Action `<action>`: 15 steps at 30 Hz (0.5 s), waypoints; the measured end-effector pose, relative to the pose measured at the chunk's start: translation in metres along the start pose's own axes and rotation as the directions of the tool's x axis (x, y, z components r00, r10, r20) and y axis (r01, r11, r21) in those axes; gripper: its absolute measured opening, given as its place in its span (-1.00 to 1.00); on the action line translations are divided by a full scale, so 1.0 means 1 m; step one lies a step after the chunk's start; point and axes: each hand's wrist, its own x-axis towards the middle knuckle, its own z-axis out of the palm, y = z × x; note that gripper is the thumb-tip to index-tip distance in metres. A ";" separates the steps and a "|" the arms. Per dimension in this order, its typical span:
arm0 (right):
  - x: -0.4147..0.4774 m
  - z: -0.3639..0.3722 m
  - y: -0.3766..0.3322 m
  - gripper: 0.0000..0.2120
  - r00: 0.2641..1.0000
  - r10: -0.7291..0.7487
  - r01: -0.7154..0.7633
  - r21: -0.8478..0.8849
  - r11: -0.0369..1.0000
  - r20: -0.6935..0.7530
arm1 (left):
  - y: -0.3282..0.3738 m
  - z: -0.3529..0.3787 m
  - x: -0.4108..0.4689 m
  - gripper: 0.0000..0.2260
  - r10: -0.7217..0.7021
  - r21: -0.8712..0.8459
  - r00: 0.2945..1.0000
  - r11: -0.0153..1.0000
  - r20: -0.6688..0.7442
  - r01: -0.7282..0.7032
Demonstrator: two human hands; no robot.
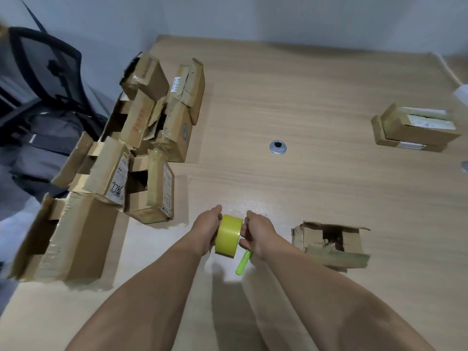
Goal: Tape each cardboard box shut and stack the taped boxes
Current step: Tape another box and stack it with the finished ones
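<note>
A yellow tape roll [228, 235] is held upright between both hands above the table's near middle. My left hand [206, 228] grips its left side. My right hand [258, 233] touches its right side and also holds a green cutter [243, 263] that sticks out toward me. A small torn cardboard box [330, 245] with open flaps lies just right of my right hand. A heap of several untaped cardboard boxes [141, 138] fills the table's left edge. Two flat boxes [415, 130] lie stacked at the far right.
The wooden table [304, 97] has a round metal cable hole [277, 147] in its middle. A black office chair [45, 79] stands beyond the left edge. A white object [462, 95] and a cable lie at the far right edge.
</note>
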 end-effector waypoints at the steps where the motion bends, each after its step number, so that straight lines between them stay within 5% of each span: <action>1: 0.001 0.002 -0.001 -0.74 1.000 0.009 -0.009 -0.011 1.000 -0.014 | 0.000 -0.001 0.002 -0.76 -0.009 0.009 1.000 1.000 0.006 0.009; 11: 0.006 0.009 -0.003 -0.85 0.998 0.049 -0.050 -0.016 0.999 -0.029 | 0.002 0.006 0.005 -0.89 0.008 0.189 0.999 0.982 0.034 -0.014; 15: 0.006 0.012 -0.001 -0.82 0.998 0.059 -0.059 -0.027 0.998 -0.024 | -0.003 0.001 0.001 -0.96 -0.019 0.137 0.999 0.991 0.035 0.014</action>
